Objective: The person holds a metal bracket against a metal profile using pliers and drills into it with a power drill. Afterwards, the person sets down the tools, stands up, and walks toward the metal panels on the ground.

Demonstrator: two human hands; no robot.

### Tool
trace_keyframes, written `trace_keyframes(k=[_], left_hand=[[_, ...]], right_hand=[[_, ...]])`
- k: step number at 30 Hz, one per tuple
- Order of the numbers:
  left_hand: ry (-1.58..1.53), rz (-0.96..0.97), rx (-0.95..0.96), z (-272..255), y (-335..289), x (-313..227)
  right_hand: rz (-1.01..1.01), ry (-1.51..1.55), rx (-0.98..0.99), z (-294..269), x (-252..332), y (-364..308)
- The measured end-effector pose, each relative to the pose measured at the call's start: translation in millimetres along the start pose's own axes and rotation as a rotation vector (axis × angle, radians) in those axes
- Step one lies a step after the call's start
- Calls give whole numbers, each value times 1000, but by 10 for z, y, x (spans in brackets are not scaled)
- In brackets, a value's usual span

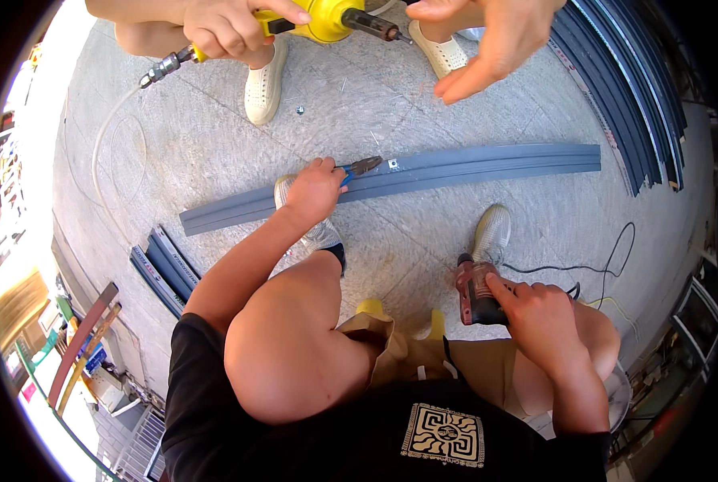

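1. Head view: left hand (316,195), eleven o'clock, fingers curled round blue-handled metal pliers (366,165).
2. Right hand (539,312), four o'clock, fingers wrapping dark-red power tool (476,291).
3. Long grey grooved strip (487,165), twelve o'clock: silvery square piece (393,164) placed; remainder unclear.

A long grey profile (487,165) lies under pliers (366,165), beyond a maroon power tool (479,291).

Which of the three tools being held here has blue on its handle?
The pliers in the left hand: blue shows at their handle. The power tool in the right hand is dark red and black; the co-worker's tool is mainly yellow.
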State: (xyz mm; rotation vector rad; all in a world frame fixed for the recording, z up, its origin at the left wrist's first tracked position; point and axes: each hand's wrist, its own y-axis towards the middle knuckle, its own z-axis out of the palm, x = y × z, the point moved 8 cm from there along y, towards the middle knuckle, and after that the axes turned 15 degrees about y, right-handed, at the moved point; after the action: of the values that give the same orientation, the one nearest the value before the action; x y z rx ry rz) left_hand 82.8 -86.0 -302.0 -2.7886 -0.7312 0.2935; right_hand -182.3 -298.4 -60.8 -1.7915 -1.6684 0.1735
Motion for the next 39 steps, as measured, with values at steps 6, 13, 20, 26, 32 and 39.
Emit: trace_keyframes(k=[6, 13, 20, 26, 32, 39], left_hand=[[42, -7, -35, 256, 2, -40], [-6, 17, -93, 309, 21, -46], [-82, 17, -183, 285, -17, -24], [-61, 27, -208, 330, -59, -50], [-90, -1, -213, 322, -69, -62], [-97, -28, -202, 311, -65, -34]], right_hand=[[58, -13, 95, 114, -164, 50], [59, 38, 57, 61, -172, 122], [37, 62, 13, 49, -141, 118], [33, 62, -10, 79, -131, 66], [47, 40, 18, 139, -135, 58], [43, 61, 40, 137, -143, 107]])
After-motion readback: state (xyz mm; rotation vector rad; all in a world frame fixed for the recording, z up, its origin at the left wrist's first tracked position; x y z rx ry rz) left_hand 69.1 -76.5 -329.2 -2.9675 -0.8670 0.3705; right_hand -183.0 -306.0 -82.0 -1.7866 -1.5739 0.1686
